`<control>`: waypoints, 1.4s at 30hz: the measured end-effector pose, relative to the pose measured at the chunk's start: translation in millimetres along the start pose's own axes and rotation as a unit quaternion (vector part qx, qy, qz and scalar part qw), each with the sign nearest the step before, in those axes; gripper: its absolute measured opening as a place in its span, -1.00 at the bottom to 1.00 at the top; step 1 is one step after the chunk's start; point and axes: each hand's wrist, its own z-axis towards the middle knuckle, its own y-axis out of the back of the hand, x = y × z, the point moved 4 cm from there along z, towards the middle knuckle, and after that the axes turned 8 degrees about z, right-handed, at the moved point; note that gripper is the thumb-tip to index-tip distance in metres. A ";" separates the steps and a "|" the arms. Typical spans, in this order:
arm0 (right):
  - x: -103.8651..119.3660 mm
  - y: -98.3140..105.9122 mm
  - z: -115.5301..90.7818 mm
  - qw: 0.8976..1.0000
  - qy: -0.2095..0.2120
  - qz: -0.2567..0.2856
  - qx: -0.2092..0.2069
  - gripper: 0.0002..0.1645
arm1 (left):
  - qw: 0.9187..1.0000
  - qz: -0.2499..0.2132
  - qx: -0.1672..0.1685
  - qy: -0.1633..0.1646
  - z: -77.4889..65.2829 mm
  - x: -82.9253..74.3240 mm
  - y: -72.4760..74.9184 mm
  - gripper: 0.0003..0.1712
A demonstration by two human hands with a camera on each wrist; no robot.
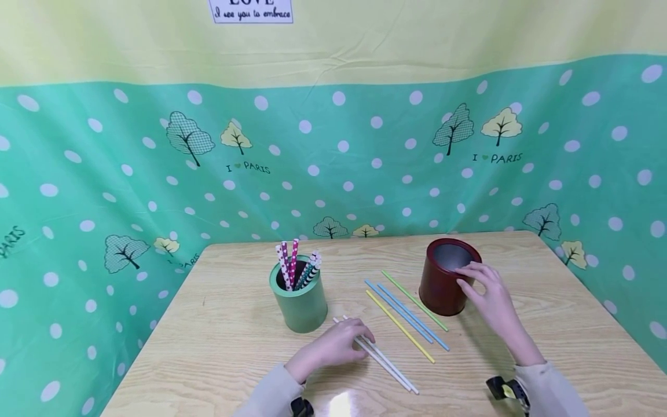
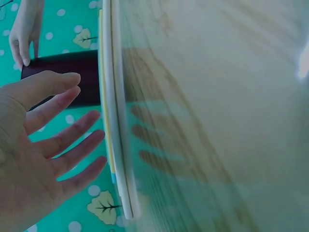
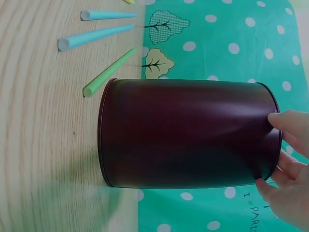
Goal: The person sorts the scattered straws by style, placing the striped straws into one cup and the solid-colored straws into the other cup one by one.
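Observation:
Two white straws [image 1: 387, 365] lie side by side on the table. My left hand [image 1: 345, 341] hovers at their upper part; in the left wrist view its fingers [image 2: 79, 123] are spread and apart, with nothing between them. A dark red cup [image 1: 443, 286] stands upright at the right. On its rim is my right hand [image 1: 490, 295]. In the right wrist view the thumb [image 3: 282, 118] presses the cup's outer wall [image 3: 188, 135] near the rim, and other fingers reach over the edge. How deep they go inside is hidden.
Between the hands lie a yellow straw [image 1: 400, 326], two blue straws [image 1: 406, 315] and a green straw [image 1: 414, 300], roughly parallel. A green cup [image 1: 299, 307] at the left holds several patterned straws [image 1: 290, 266]. A green dotted curtain [image 1: 312, 156] hangs behind the wooden table [image 1: 208, 347].

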 end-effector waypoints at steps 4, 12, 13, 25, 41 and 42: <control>-0.3 -0.4 -0.3 1.000 -0.010 0.004 0.003 -0.75 | 1.000 0.003 0.006 -0.005 1.6 3.0 -3.2 -0.73; -0.8 -1.2 -0.4 1.000 -0.009 0.010 -0.005 -0.76 | 1.000 0.021 0.011 -0.009 3.5 8.0 -7.3 -0.76; -0.9 -1.4 -0.3 1.000 -0.008 0.011 -0.006 -0.75 | 1.000 0.022 0.014 -0.007 3.6 8.6 -7.6 -0.76; 0.1 -2.1 0.0 1.000 -0.010 0.014 -0.009 -0.74 | 0.998 0.042 0.041 0.007 6.2 12.6 -9.8 -0.78; -0.7 -3.1 -1.3 1.000 -0.004 0.011 -0.014 -0.73 | 0.990 0.120 0.067 -0.010 10.6 4.9 -13.2 -0.88; -0.5 -3.2 -1.3 1.000 -0.002 0.012 -0.015 -0.73 | 0.990 0.123 0.068 -0.011 10.9 4.4 -13.0 -0.88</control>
